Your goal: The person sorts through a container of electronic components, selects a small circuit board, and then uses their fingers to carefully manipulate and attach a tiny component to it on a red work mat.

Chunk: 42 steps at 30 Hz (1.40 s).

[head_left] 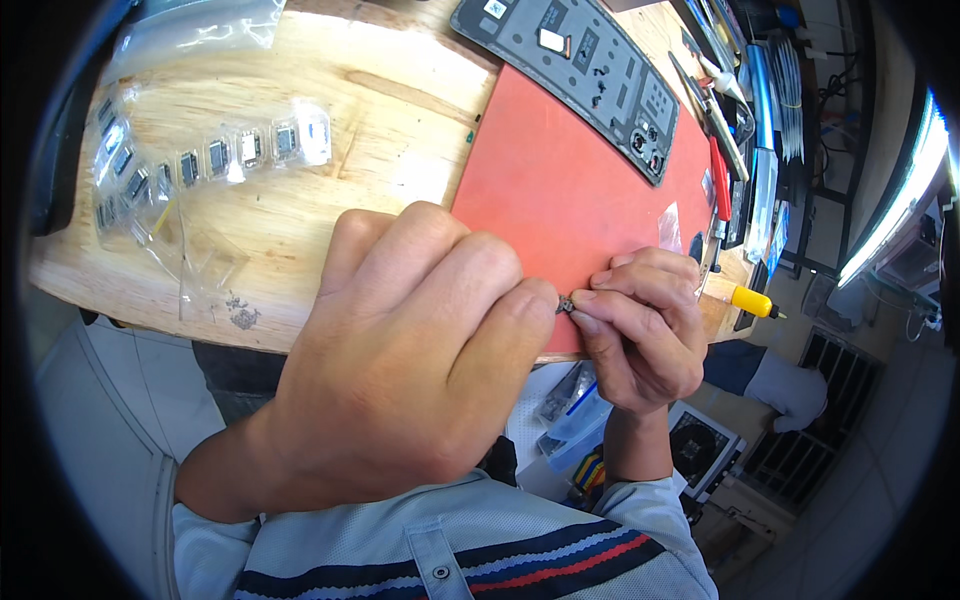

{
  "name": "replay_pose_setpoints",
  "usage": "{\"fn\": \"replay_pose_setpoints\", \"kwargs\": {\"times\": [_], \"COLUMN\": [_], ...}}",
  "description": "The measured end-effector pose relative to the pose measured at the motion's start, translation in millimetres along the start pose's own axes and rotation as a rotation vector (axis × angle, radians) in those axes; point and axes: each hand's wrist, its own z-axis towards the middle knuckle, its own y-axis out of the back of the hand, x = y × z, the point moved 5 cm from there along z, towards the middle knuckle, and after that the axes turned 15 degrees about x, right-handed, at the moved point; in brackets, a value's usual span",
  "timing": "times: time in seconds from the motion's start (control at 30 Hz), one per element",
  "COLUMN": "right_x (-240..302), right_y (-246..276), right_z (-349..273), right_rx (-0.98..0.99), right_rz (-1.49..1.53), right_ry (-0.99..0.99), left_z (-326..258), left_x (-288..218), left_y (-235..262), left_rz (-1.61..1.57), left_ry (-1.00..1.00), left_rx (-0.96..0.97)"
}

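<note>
A tiny grey metallic part (566, 304), too small to name its kind, is between my two hands above the front of the red mat (560, 170). My right hand (648, 325) pinches it between thumb and fingertips. From the other side my left hand (420, 350), closed with knuckles up, meets the same part at its thumb and forefinger. Most of the left fingertips are hidden behind the hand. Beyond them a dark phone back cover (585, 75) lies across the mat's far edge, with a small tray-like piece (553, 41) on it.
On the wooden table (400, 110) at left lies a curled clear strip of small metal parts (218, 157). Grey bits (242, 315) lie near the front edge. Tools, including a red-handled one (720, 178) and a yellow-handled screwdriver (752, 302), line the right. Another person (785, 388) is farther off.
</note>
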Motion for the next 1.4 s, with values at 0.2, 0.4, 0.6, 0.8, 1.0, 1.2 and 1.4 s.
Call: {"fn": "replay_pose_setpoints", "kwargs": {"times": [0.2, 0.4, 0.6, 0.8, 1.0, 1.2, 1.4], "right_x": [0.4, 0.5, 0.4, -0.7, -1.2, -0.8, -1.1], "right_y": [-0.3, -0.3, 0.4, 0.0, 0.2, 0.0, -1.1], "right_z": [0.7, 1.3, 1.7, 2.0, 1.7, 2.1, 1.9], "right_rx": [-0.010, -0.011, -0.008, -0.009, -0.017, -0.015, -0.020], "right_rz": [0.016, 0.009, 0.001, 0.005, 0.005, 0.009, 0.013], "right_ry": [0.005, 0.014, 0.017, 0.029, 0.043, 0.033, 0.032], "left_z": [-0.8, -0.7, -0.5, -0.1, -0.5, -0.2, -0.6], "left_x": [0.4, 0.5, 0.1, 0.8, 0.1, 0.4, 0.9], "left_y": [0.3, 0.8, 0.8, 0.7, 0.7, 0.8, 0.9], "left_rz": [-0.017, -0.041, -0.034, -0.038, -0.039, -0.040, -0.044], "left_ry": [0.009, 0.013, 0.017, 0.005, 0.008, 0.000, 0.004], "left_rx": [0.008, 0.003, 0.005, -0.005, -0.006, -0.017, -0.012]}}
